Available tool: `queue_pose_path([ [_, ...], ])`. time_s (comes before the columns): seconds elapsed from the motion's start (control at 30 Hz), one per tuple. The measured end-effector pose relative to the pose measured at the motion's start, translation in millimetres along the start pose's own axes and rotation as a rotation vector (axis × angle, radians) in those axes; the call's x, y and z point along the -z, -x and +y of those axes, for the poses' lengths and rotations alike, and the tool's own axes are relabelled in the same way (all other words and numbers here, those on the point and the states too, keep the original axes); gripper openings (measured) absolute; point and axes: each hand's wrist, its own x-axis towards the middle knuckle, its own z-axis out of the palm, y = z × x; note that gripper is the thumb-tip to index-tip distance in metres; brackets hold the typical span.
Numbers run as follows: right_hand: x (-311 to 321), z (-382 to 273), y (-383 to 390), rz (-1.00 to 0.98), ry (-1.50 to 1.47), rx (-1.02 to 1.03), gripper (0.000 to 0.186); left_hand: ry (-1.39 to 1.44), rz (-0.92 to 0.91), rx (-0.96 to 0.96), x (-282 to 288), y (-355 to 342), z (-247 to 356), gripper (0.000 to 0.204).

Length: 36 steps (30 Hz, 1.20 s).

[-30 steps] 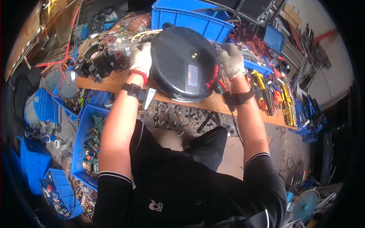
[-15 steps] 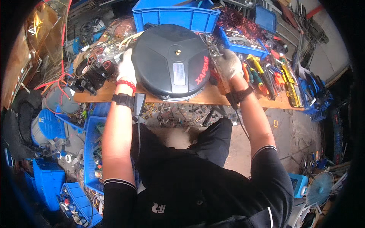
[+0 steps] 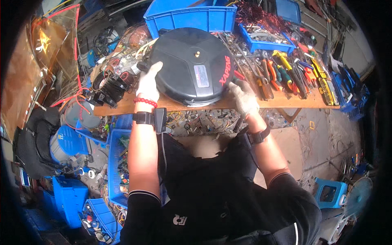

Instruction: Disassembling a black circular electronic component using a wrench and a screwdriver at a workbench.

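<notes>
A round black plastic case with a brass fitting, a pale label and red lettering rests on the front of the wooden bench. My left hand, in a white glove, grips its left rim, fingers partly hidden. At the lower right rim, my right hand, also gloved, has its fingers curled against the case. Just right of it lie hand tools with yellow, orange and green handles.
Blue crates stand behind the case. Dark motor-like parts lie at bench left. Below are a mesh crate, scattered scrap and more blue bins. A fan stands lower right.
The case has shifted slightly right since half a second ago. My right hand has moved down toward its lower right edge, and my left hand slightly right. The camera view has also shifted.
</notes>
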Motion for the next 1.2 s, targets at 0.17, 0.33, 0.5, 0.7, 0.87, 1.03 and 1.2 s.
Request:
queue_pose_path([
  [0.17, -22, -8, 3, -0.208, -0.576, -0.33, 0.056, -0.03, 0.058, -0.027, 5, 15, -6, 0.087],
  [0.33, -41, 4, -16, -0.206, -0.926, -0.155, 0.055, 0.156, -0.029, 0.022, -7, 32, 13, 0.072],
  [0.5, -23, -67, -18, -0.097, -0.829, 0.062, 0.066, 0.536, -0.226, 0.099, -16, 43, 26, 0.061],
  [0.7, -1, -107, -51, -0.228, -0.743, 0.134, 0.07, 0.666, -0.283, 0.146, -36, 46, 7, 0.062],
  [0.87, -3, -139, -33, 0.082, -0.261, 0.393, 0.083, 0.649, -0.48, 0.41, -27, 18, -13, 0.063],
  [1.03, -18, -156, -12, 0.126, -0.062, 0.494, 0.086, 0.448, -0.395, 0.483, -36, 33, -10, 0.072],
  [1.2, -30, -159, 7, 0.225, 0.126, 0.532, 0.083, -0.8, -0.171, 0.037, -7, 20, -5, 0.068],
])
